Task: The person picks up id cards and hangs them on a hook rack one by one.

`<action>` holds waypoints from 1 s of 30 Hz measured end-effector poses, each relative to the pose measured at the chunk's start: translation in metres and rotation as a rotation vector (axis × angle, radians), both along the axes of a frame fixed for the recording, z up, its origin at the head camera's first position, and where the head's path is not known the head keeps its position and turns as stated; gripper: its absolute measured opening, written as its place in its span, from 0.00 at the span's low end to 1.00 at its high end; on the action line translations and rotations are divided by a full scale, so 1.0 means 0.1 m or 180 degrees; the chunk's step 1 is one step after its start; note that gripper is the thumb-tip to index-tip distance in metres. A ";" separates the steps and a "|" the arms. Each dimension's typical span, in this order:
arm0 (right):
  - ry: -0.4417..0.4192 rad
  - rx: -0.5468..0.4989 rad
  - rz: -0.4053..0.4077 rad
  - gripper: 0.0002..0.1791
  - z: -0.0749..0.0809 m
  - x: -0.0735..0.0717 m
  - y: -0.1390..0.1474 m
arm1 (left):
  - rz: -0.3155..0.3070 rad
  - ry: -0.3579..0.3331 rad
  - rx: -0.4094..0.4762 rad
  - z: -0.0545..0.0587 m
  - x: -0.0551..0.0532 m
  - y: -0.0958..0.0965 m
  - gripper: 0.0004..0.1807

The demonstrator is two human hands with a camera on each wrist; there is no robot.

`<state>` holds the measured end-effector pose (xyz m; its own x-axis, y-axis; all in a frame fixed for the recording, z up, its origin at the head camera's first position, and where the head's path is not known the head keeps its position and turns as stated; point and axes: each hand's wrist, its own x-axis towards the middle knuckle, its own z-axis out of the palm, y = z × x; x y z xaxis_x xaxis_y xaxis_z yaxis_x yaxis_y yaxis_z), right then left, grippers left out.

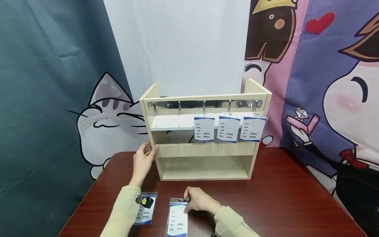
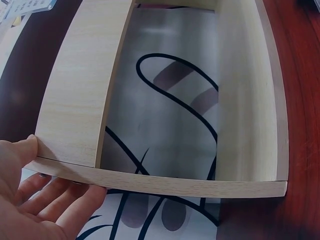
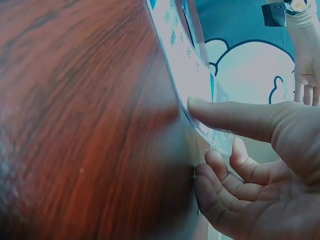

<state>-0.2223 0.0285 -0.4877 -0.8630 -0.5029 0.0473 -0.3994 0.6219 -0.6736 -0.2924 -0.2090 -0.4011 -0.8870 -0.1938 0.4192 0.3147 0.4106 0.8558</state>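
A pale wooden shelf [image 1: 205, 150] stands on the table, with a metal hook strip along its upper front. My left hand [image 1: 144, 161] grips the shelf's left side panel [image 2: 165, 183], thumb on the front face and fingers along the outer side. Low in the head view, my right hand [image 1: 201, 200] pinches the upper right edge of a clear-sleeved name badge [image 1: 177, 218]. In the right wrist view the thumb presses on the badge [image 3: 182, 55], with fingers at its underside; its near end bends up. A second badge [image 1: 149, 212] lies partly behind my left forearm.
Three badges hang from the right-hand hooks: a left one [image 1: 204, 129], a middle one [image 1: 228, 128] and a right one [image 1: 252, 128]. Two bare hooks, an outer one [image 1: 154, 109] and an inner one [image 1: 179, 108], are on the left. Printed curtains hang behind the dark red table [image 1: 284, 197].
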 end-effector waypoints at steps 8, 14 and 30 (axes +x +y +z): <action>-0.0031 -0.0056 0.0067 0.23 -0.01 -0.03 0.02 | -0.0036 -0.0015 0.0027 0.02 0.00 0.03 0.30; -0.0066 -0.0122 0.0084 0.22 0.01 -0.06 0.03 | -0.0014 0.0012 0.0046 0.05 -0.01 0.03 0.30; -0.0094 -0.0493 0.0209 0.20 0.11 -0.06 0.11 | -0.0032 0.0032 0.0062 0.03 0.01 0.01 0.30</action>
